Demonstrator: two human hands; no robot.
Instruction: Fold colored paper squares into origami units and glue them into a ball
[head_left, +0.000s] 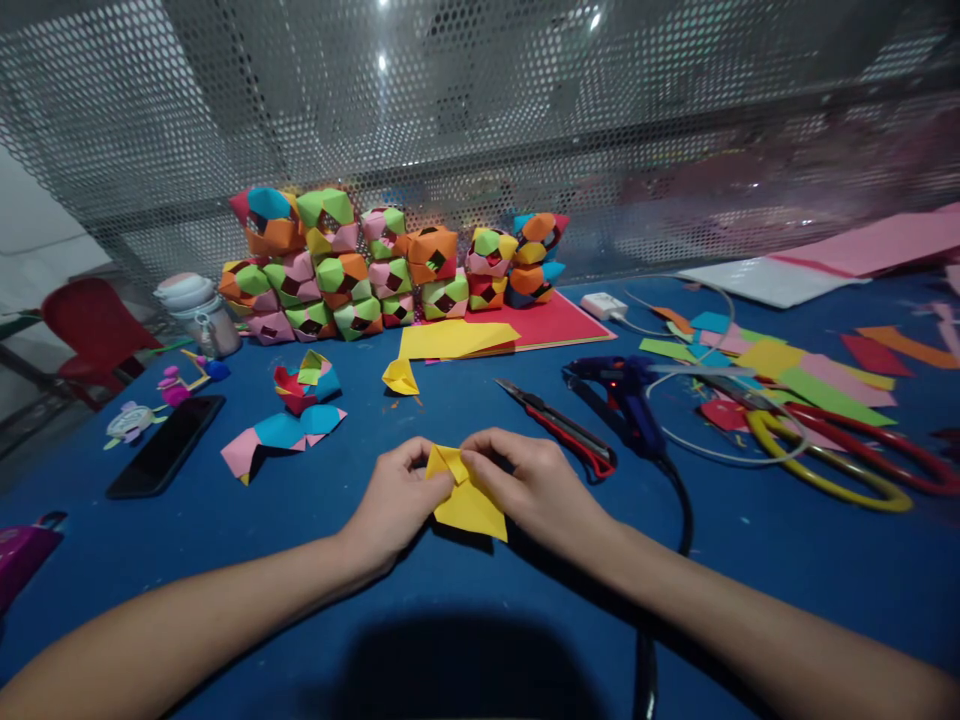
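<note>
A small piece of yellow paper [474, 512], partly folded at its far edge, is held just above the blue table. My left hand [397, 495] pinches its left side between thumb and fingers. On its upper right, my right hand [536, 480] grips the same paper, thumb on top. Beyond my hands lies a folded yellow paper unit [401, 377]. To the left are a joined blue and pink folded strip [289, 432] and a partly assembled red, blue and green paper piece [306, 385].
Stacked multicoloured paper modules [345, 280] line the back beside a red sheet [555, 325]. A box cutter [559, 430], a glue gun [626, 400] with its cable, scissors [825, 465] and paper strips [795, 365] lie right. A phone [169, 445] and jar [199, 315] stand left.
</note>
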